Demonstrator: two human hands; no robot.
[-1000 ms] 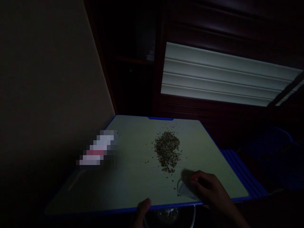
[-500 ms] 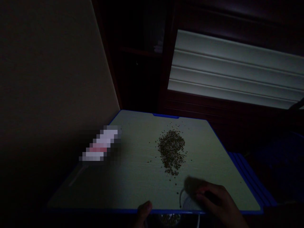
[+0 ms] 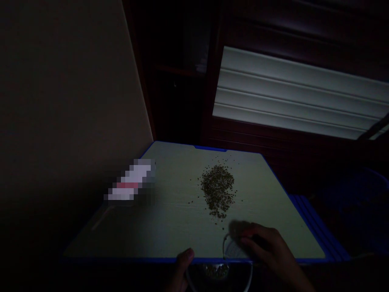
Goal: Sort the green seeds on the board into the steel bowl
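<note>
A pale green cutting board (image 3: pixel 179 194) with a blue rim lies tilted in my view, and a loose pile of small brown seeds (image 3: pixel 217 190) sits right of its middle. My right hand (image 3: pixel 264 247) is at the near edge, just below the pile, pinching a clear plastic piece (image 3: pixel 234 248) against the board. My left hand (image 3: pixel 182 269) shows mostly as a thumb at the near rim. Below that rim, a round bowl (image 3: pixel 219 272) holds some seeds. On the board's left side lies a pixelated white and pink object (image 3: pixel 130 180), too blurred to name.
A blue ribbed surface (image 3: pixel 316 227) runs beside the board's right edge. A beige wall (image 3: pixel 67 101) rises on the left. Dark wooden furniture (image 3: pixel 182 101) and a pale slatted panel (image 3: pixel 291 93) fill the background.
The whole view has shifted slightly, and the bowl shows more below the rim. My right hand and the clear piece sit a little nearer the pile than half a second ago.
</note>
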